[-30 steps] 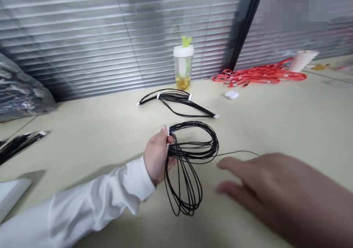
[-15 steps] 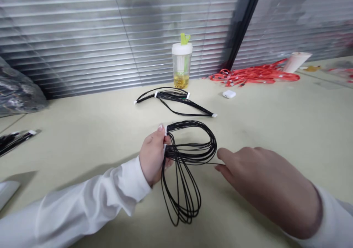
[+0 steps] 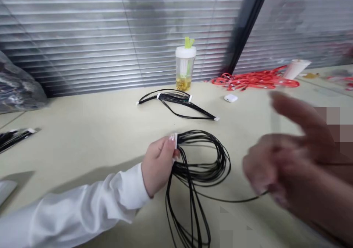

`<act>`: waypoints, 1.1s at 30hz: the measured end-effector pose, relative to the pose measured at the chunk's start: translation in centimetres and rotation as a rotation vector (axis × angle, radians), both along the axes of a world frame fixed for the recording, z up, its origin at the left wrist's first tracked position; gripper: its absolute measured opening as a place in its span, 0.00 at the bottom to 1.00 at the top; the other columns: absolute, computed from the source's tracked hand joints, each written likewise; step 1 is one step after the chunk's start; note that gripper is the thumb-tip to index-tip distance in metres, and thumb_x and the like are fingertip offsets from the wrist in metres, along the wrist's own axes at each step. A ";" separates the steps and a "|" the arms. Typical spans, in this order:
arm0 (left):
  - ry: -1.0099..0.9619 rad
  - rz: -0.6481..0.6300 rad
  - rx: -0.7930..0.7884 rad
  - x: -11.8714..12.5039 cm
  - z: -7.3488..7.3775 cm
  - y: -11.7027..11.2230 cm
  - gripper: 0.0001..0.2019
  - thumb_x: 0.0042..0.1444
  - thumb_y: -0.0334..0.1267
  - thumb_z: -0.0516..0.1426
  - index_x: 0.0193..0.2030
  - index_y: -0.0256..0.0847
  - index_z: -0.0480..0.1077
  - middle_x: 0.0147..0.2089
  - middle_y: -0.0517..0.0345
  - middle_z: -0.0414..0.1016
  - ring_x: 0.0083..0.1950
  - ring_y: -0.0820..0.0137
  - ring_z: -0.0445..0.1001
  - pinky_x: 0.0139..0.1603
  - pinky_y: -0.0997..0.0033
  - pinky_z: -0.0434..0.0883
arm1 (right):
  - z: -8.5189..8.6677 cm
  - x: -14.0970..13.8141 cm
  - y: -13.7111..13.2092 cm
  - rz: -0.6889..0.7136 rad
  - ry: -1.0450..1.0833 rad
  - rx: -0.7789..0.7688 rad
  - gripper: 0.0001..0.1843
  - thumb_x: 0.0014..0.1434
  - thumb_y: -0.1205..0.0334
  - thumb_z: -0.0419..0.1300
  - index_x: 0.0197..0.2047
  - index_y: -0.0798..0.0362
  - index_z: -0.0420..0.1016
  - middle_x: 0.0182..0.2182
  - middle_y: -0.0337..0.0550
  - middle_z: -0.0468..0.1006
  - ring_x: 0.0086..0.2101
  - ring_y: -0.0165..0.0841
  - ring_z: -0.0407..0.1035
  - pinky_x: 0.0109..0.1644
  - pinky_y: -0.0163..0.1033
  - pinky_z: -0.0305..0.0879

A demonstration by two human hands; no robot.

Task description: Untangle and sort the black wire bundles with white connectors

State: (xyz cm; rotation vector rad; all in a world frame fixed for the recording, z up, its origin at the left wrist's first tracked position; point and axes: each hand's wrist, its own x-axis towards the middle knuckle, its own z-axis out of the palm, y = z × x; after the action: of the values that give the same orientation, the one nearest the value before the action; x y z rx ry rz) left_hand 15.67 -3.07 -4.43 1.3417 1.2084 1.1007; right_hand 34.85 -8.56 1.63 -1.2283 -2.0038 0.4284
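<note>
My left hand (image 3: 161, 163) is closed on the white connectors (image 3: 175, 140) at the end of a black wire harness (image 3: 220, 160). The harness wires fan out in loops to the right and hang down toward the table's near side. At the right, my right hand (image 3: 289, 167) is smeared by motion, its thumb raised. From the looped bundle a single black wire (image 3: 231, 200) runs to this hand and meets its lower fingers, which appear curled around it. Behind my left hand a second black wire harness (image 3: 190, 108) with white connectors lies on the table.
A clear bottle (image 3: 186, 69) with a white lid stands by the blinds. To its right are a white earphone case (image 3: 231, 98), red lanyards (image 3: 253, 79) and a white cup (image 3: 296, 69). More black wires (image 3: 16, 139) and a plastic bag (image 3: 19, 84) sit at the left.
My right hand has swung right and toward me, turning thumb up and drawing a longer length of wire out of the bundle. My left hand has shifted slightly right, still gripping the connectors.
</note>
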 end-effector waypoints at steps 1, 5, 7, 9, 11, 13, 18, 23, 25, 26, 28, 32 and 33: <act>0.048 -0.043 0.075 -0.1 0.0 -0.2 0.20 0.58 0.47 0.46 0.19 0.38 0.58 0.16 0.63 0.56 0.17 0.78 0.55 0.17 0.78 0.54 | -0.3 -0.6 0.1 0.091 0.127 -0.110 0.27 0.64 0.68 0.40 0.63 0.44 0.35 0.21 0.34 0.70 0.20 0.24 0.64 0.21 0.26 0.60; 0.130 -0.158 0.164 -0.6 0.0 -0.6 0.18 0.59 0.42 0.46 0.20 0.38 0.60 0.18 0.61 0.59 0.20 0.77 0.55 0.21 0.77 0.56 | -1.4 -2.2 1.1 0.104 0.090 -0.291 0.06 0.59 0.69 0.48 0.36 0.54 0.65 0.22 0.35 0.69 0.22 0.21 0.61 0.25 0.26 0.58; 0.121 -0.171 0.135 -0.7 -0.1 -0.6 0.18 0.59 0.43 0.45 0.21 0.38 0.61 0.19 0.62 0.59 0.20 0.77 0.54 0.22 0.77 0.56 | -1.8 -2.3 1.5 0.037 -0.027 -0.271 0.10 0.58 0.66 0.50 0.26 0.56 0.65 0.19 0.35 0.66 0.21 0.21 0.57 0.24 0.28 0.54; 0.117 -0.183 0.112 -0.7 -0.2 -0.6 0.18 0.60 0.44 0.44 0.21 0.38 0.61 0.19 0.62 0.59 0.20 0.77 0.54 0.22 0.77 0.56 | -1.9 -2.2 1.7 0.039 -0.076 -0.284 0.13 0.58 0.64 0.50 0.24 0.57 0.65 0.17 0.35 0.63 0.20 0.21 0.54 0.23 0.28 0.52; 0.128 -0.203 0.120 -0.8 -0.3 -0.6 0.19 0.60 0.44 0.44 0.21 0.39 0.60 0.19 0.62 0.58 0.20 0.77 0.54 0.21 0.77 0.56 | -1.8 -2.0 1.7 0.092 -0.081 -0.311 0.14 0.59 0.63 0.50 0.22 0.57 0.64 0.16 0.34 0.61 0.20 0.21 0.52 0.23 0.28 0.51; 0.151 -0.225 0.144 -0.8 -0.2 -0.6 0.19 0.60 0.43 0.43 0.20 0.39 0.59 0.18 0.63 0.56 0.20 0.77 0.54 0.21 0.77 0.55 | -1.7 -1.8 1.7 0.132 -0.065 -0.339 0.14 0.58 0.64 0.50 0.21 0.57 0.62 0.16 0.34 0.59 0.20 0.21 0.51 0.23 0.27 0.51; 0.202 -0.236 0.195 -0.8 0.4 -0.8 0.18 0.60 0.39 0.43 0.19 0.39 0.56 0.17 0.63 0.54 0.19 0.78 0.52 0.21 0.77 0.55 | -1.7 -1.8 1.6 0.166 -0.073 -0.425 0.15 0.58 0.65 0.50 0.20 0.57 0.58 0.15 0.33 0.55 0.19 0.21 0.48 0.22 0.29 0.48; 0.242 -0.256 0.264 -0.8 0.6 -0.8 0.17 0.60 0.37 0.43 0.19 0.39 0.56 0.17 0.63 0.57 0.19 0.78 0.55 0.21 0.77 0.56 | -1.8 -1.7 1.5 0.200 -0.041 -0.429 0.14 0.56 0.67 0.51 0.20 0.57 0.57 0.16 0.33 0.53 0.20 0.21 0.46 0.22 0.29 0.47; 0.246 -0.266 0.271 -0.8 0.5 -0.8 0.18 0.60 0.37 0.42 0.20 0.39 0.57 0.17 0.62 0.57 0.19 0.78 0.55 0.21 0.77 0.57 | -1.8 -1.7 1.5 0.202 -0.029 -0.420 0.14 0.56 0.67 0.52 0.20 0.57 0.57 0.15 0.32 0.53 0.20 0.21 0.46 0.22 0.29 0.47; 0.245 -0.272 0.275 -0.8 0.5 -0.7 0.18 0.60 0.38 0.42 0.20 0.39 0.56 0.17 0.63 0.57 0.19 0.78 0.56 0.21 0.77 0.57 | -1.9 -1.8 1.6 0.202 -0.024 -0.414 0.14 0.56 0.66 0.52 0.20 0.57 0.57 0.15 0.32 0.53 0.20 0.21 0.47 0.22 0.29 0.47; 0.246 -0.289 0.289 -0.9 0.4 -0.7 0.18 0.61 0.38 0.42 0.20 0.39 0.56 0.17 0.63 0.57 0.19 0.78 0.56 0.20 0.77 0.57 | -2.0 -1.8 1.7 0.198 -0.022 -0.389 0.14 0.56 0.66 0.53 0.19 0.57 0.58 0.15 0.32 0.54 0.19 0.21 0.47 0.21 0.28 0.47; 0.268 -0.313 0.313 -1.0 0.3 -0.7 0.18 0.61 0.38 0.41 0.20 0.38 0.57 0.17 0.63 0.57 0.19 0.78 0.56 0.19 0.78 0.56 | -2.0 -1.8 1.8 0.190 -0.035 -0.350 0.13 0.56 0.66 0.53 0.20 0.57 0.62 0.15 0.32 0.57 0.18 0.20 0.48 0.20 0.28 0.48; 0.274 -0.314 0.314 -1.0 0.3 -0.7 0.18 0.61 0.38 0.41 0.20 0.38 0.57 0.17 0.63 0.57 0.19 0.79 0.56 0.19 0.78 0.57 | -1.9 -1.8 1.8 0.187 -0.026 -0.341 0.12 0.55 0.66 0.53 0.21 0.56 0.63 0.15 0.32 0.59 0.18 0.20 0.50 0.20 0.28 0.49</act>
State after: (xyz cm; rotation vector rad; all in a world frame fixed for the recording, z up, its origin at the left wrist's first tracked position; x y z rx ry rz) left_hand 14.64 -3.72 -4.11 1.9017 0.9937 0.9254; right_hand 33.02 -6.79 -0.31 -1.2528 -2.1370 0.8801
